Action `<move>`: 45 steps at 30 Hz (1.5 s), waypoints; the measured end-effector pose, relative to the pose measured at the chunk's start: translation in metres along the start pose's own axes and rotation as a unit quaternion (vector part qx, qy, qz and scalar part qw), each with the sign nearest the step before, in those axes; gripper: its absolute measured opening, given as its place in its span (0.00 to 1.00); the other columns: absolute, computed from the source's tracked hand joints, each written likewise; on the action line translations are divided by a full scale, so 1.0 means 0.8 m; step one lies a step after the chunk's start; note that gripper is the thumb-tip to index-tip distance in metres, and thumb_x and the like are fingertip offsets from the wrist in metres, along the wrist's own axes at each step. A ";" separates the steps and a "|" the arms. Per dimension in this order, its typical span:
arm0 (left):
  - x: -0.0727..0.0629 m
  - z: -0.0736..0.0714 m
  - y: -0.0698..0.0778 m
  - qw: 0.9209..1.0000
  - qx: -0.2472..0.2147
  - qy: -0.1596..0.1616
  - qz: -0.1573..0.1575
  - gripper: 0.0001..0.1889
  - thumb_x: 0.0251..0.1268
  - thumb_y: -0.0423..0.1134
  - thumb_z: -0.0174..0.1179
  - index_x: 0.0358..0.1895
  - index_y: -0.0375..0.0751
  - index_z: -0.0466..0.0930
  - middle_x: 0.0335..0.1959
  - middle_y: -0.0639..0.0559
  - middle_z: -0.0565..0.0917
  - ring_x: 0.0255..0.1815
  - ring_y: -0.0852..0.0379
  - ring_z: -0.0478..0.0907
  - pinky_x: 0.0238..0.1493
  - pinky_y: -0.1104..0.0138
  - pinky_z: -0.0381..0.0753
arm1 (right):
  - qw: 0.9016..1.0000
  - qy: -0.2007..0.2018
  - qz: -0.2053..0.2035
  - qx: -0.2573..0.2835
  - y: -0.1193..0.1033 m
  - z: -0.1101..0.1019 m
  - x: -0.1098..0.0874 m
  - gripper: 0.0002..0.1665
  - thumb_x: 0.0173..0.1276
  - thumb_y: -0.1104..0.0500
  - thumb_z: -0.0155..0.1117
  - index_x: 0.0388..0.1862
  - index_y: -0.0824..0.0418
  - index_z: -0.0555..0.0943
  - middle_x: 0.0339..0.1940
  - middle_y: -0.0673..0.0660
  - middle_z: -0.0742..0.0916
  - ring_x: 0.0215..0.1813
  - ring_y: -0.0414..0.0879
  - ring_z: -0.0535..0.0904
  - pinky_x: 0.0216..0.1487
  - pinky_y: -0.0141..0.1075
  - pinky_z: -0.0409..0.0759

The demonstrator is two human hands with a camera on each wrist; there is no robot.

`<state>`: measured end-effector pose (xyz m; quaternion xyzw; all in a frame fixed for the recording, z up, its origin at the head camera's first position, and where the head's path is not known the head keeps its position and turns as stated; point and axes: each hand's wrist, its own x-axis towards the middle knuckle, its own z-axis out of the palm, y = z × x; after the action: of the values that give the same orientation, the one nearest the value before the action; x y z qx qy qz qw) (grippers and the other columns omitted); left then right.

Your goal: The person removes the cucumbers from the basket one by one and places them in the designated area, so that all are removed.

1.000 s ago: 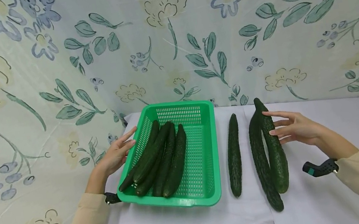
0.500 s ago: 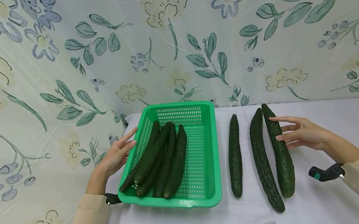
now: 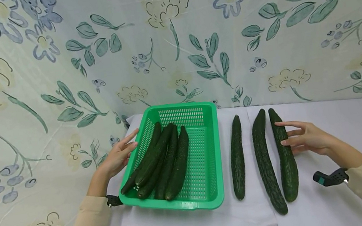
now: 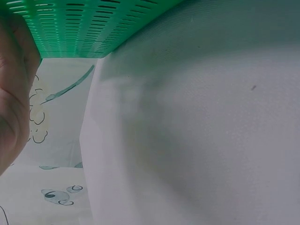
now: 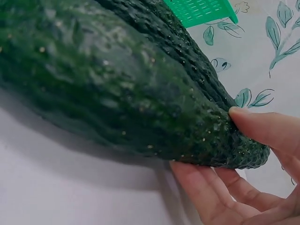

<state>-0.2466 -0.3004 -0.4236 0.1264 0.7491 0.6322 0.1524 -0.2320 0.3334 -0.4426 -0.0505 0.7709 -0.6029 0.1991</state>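
My right hand [image 3: 307, 138] holds the rightmost cucumber [image 3: 289, 175] by its upper part, the cucumber lying lengthwise on the white cloth. In the right wrist view the thumb [image 5: 262, 124] is on one side of it and the fingers [image 5: 201, 187] are on the other. Just left of it lies a long, wrinkled cucumber [image 3: 263, 155], and farther left a shorter cucumber [image 3: 237, 155]. My left hand [image 3: 117, 158] rests with extended fingers against the left side of a green plastic basket [image 3: 188, 204]. Several cucumbers [image 3: 179, 164] lie piled in the basket's left half.
A white cloth [image 3: 331, 120] covers the table. Behind and to the left hangs a floral curtain [image 3: 170, 43]. In the left wrist view the basket's slotted wall [image 4: 89, 28] stands over the cloth. Black straps with cameras [image 3: 331, 177] sit on both wrists.
My right hand has shifted the rightmost cucumber right and toward me, off the wrinkled cucumber it was leaning against, leaving a gap between them. The left hand and basket have stayed put.
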 end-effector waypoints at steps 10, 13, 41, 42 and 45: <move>0.001 -0.002 -0.002 1.000 -0.003 -0.002 -0.001 0.30 0.81 0.44 0.49 0.81 0.59 0.52 0.74 0.32 0.58 0.14 0.62 0.55 0.16 0.70 0.61 | 0.997 0.028 0.008 -0.065 -0.005 0.008 0.001 0.47 0.65 0.59 0.73 0.78 0.63 0.60 0.69 0.84 0.58 0.48 0.54 0.82 0.42 0.50 0.84; 0.002 -0.002 -0.002 1.000 -0.001 0.000 -0.005 0.30 0.81 0.45 0.50 0.81 0.60 0.53 0.75 0.33 0.58 0.14 0.61 0.55 0.16 0.70 0.61 | 0.996 0.033 0.005 -0.077 -0.005 0.010 0.002 0.48 0.65 0.59 0.73 0.78 0.65 0.58 0.69 0.84 0.59 0.47 0.55 0.83 0.41 0.49 0.85; 0.003 -0.001 -0.002 1.000 -0.005 -0.004 -0.002 0.30 0.82 0.43 0.48 0.81 0.59 0.51 0.77 0.33 0.54 0.13 0.60 0.54 0.15 0.68 0.60 | 0.987 0.059 -0.038 -0.143 0.004 0.015 0.001 0.46 0.65 0.58 0.74 0.75 0.71 0.62 0.54 0.76 0.71 0.38 0.51 0.84 0.37 0.44 0.85; 0.002 -0.001 -0.002 1.000 -0.006 -0.003 -0.001 0.30 0.81 0.43 0.48 0.81 0.59 0.52 0.77 0.33 0.54 0.13 0.60 0.54 0.15 0.69 0.60 | 0.988 0.058 -0.037 -0.140 0.005 0.015 0.000 0.46 0.65 0.58 0.73 0.75 0.71 0.61 0.54 0.76 0.71 0.38 0.51 0.84 0.37 0.44 0.85; 0.001 -0.001 -0.002 1.000 -0.007 -0.003 -0.001 0.30 0.81 0.43 0.48 0.81 0.59 0.51 0.77 0.32 0.53 0.14 0.61 0.55 0.15 0.69 0.61 | 0.989 0.057 -0.032 -0.130 0.005 0.013 -0.001 0.47 0.66 0.58 0.73 0.76 0.71 0.60 0.54 0.76 0.72 0.38 0.50 0.83 0.38 0.44 0.85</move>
<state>-0.2478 -0.3008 -0.4249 0.1268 0.7439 0.6373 0.1562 -0.2268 0.3249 -0.4485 -0.0656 0.8511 -0.5051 0.1272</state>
